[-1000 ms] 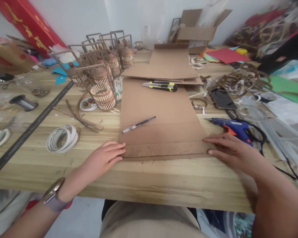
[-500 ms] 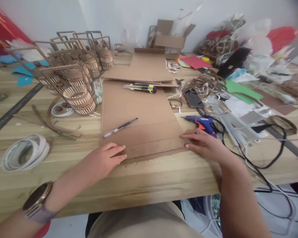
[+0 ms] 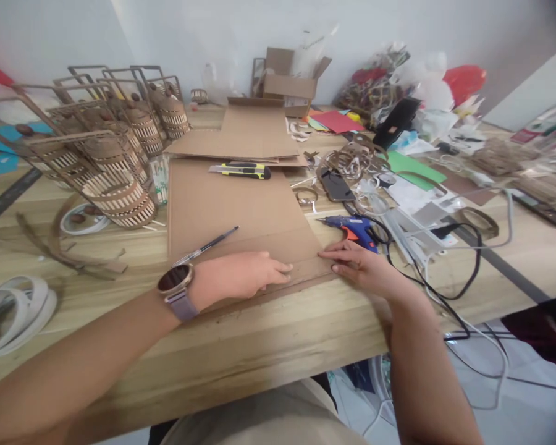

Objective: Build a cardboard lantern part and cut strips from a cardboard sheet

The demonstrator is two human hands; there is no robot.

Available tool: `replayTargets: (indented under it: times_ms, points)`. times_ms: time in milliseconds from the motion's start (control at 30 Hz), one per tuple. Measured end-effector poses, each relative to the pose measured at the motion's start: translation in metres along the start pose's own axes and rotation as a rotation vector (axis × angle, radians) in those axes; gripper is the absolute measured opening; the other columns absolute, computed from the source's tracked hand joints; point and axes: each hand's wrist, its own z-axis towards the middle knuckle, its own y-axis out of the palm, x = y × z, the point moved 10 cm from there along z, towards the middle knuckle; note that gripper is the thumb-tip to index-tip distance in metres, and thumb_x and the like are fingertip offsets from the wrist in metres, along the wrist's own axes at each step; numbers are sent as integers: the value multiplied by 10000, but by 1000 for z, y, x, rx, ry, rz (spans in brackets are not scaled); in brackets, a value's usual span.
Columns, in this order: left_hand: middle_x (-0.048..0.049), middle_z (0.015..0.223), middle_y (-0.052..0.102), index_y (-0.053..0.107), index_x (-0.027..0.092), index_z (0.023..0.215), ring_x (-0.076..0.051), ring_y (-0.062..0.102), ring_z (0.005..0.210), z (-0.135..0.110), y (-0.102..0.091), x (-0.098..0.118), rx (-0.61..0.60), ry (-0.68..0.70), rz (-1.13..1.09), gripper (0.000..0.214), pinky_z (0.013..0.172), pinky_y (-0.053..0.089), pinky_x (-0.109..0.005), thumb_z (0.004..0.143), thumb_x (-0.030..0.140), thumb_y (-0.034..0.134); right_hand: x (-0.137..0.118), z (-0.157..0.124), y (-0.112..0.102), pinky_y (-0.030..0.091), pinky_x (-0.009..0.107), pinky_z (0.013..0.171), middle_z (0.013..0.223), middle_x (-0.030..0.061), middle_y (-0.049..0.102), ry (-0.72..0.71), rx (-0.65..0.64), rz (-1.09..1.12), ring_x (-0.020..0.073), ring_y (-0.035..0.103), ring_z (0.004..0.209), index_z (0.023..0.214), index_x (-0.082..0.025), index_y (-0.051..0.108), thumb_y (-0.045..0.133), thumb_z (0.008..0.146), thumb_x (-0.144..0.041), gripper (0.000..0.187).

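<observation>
A long brown cardboard sheet point(image 3: 227, 204) lies flat on the wooden table point(image 3: 269, 327). My left hand point(image 3: 243, 275), watch on the wrist, rests palm down on the sheet's near edge with its fingers stretched out. My right hand point(image 3: 359, 266) lies flat at the sheet's near right corner, fingertips on the cardboard. A pen point(image 3: 206, 246) lies on the sheet just beyond my left wrist. A yellow and black utility knife point(image 3: 240, 170) sits at the sheet's far end. A blue glue gun point(image 3: 352, 226) lies just beyond my right hand.
Woven wooden lanterns point(image 3: 113, 167) stand at the left. Tape rolls point(image 3: 13, 309) lie at the near left. More cardboard point(image 3: 245, 133) and an open box point(image 3: 290, 80) sit at the back. A phone point(image 3: 336, 184), cables point(image 3: 463, 266), coloured paper and clutter fill the right.
My left hand has slid right along the sheet's near edge toward my right hand. The view has swung to the right; the right hand stays at the corner.
</observation>
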Motion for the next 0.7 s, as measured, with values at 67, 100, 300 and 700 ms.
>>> replayTargets:
  times_ms: [67,100,300,700]
  points:
    - [-45,1534,416,533,194,1364,-201,577,1236,8,1,-1,-55,-17,15,649,1010,439,-332,784,-82,444,1,-1,0,473,456,1014,1147,84,644,-2,5,-18,259,601,1095,1188,-289,710,522,893,-382,361]
    - [-35,1550,390,503,204,1398,-204,581,1234,12,1,0,-81,-24,18,692,993,461,-328,771,-84,439,2,-1,0,476,458,1012,1155,85,644,-2,6,-26,263,604,1097,1183,-290,712,519,898,-395,360]
    - [-2,1622,217,347,145,1504,-215,528,1299,23,0,7,-317,-71,27,753,992,501,-309,781,-54,414,14,3,2,522,476,958,1129,116,662,-24,14,-31,291,642,1055,1138,-286,729,540,866,-543,418]
    - [118,1633,-32,118,272,1550,-201,502,1319,37,22,-12,-521,-154,-153,1080,623,577,-245,572,-76,420,-13,23,-37,561,458,868,1062,149,721,-53,172,-325,319,696,980,970,-248,748,475,885,-473,364]
